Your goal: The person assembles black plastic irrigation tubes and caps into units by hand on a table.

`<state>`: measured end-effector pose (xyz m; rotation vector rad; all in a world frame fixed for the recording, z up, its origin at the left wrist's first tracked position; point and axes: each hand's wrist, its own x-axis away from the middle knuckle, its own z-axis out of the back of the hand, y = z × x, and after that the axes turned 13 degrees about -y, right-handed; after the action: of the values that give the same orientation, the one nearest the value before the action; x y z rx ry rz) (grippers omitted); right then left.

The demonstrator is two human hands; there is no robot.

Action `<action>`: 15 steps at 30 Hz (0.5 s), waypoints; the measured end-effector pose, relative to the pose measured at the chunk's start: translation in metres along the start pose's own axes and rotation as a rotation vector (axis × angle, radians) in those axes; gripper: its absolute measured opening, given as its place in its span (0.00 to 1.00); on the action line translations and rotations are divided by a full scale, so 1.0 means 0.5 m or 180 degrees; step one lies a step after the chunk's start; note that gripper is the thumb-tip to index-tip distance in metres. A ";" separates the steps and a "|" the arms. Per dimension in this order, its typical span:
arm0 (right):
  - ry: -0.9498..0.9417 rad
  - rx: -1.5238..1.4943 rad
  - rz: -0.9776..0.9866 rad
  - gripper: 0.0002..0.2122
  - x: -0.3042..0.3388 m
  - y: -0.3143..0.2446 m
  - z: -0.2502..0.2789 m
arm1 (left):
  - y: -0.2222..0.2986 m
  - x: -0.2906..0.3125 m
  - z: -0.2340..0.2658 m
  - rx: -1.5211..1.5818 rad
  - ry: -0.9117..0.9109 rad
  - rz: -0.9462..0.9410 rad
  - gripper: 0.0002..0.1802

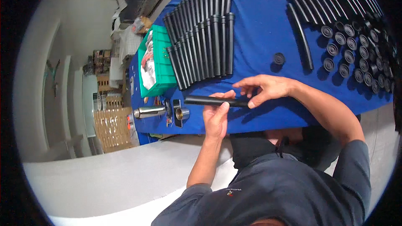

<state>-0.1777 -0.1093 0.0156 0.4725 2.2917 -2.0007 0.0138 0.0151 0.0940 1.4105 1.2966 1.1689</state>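
A plain black tube (199, 100) lies level across my left hand (216, 119), whose thumb presses on it from the near side while the fingers wrap behind. My right hand (271, 90) is at the tube's right end, its thumb tip touching or almost touching it. The fingers of that hand are spread, the index finger stretched out over the tube. Just beyond the right hand, one round black cap (278, 58) sits by itself on the blue cloth (255, 37). Whether the tube's right end bears a cap is hidden by my thumb.
Capped black tubes (213, 44) lie in two rows at the far middle. Loose tubes (301, 37) and many round caps (349, 56) cover the right side. A green crate (165, 65), a steel flask (149, 111), a metal cup (181, 114) and a phone (177, 102) stand left.
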 end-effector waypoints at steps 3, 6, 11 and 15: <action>-0.0227 -0.0225 -0.0154 0.34 -0.003 -0.002 -0.010 | -0.022 0.006 0.024 0.0965 0.0196 0.0198 0.17; -0.0242 -0.0135 -0.0158 0.32 -0.009 0.001 -0.010 | -0.074 0.026 0.045 0.1627 0.0529 0.0806 0.20; -0.0328 -0.0757 -0.0340 0.27 0.001 -0.021 -0.005 | -0.079 0.034 0.034 0.1691 0.0489 0.1594 0.27; -0.0352 -0.0690 -0.0335 0.24 -0.001 -0.028 -0.004 | -0.055 0.052 0.069 0.0987 -0.0057 0.2104 0.23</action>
<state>-0.1809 -0.1091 0.0292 0.2242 2.4718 -1.7416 0.0434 0.0431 0.0627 2.1767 1.0516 1.4036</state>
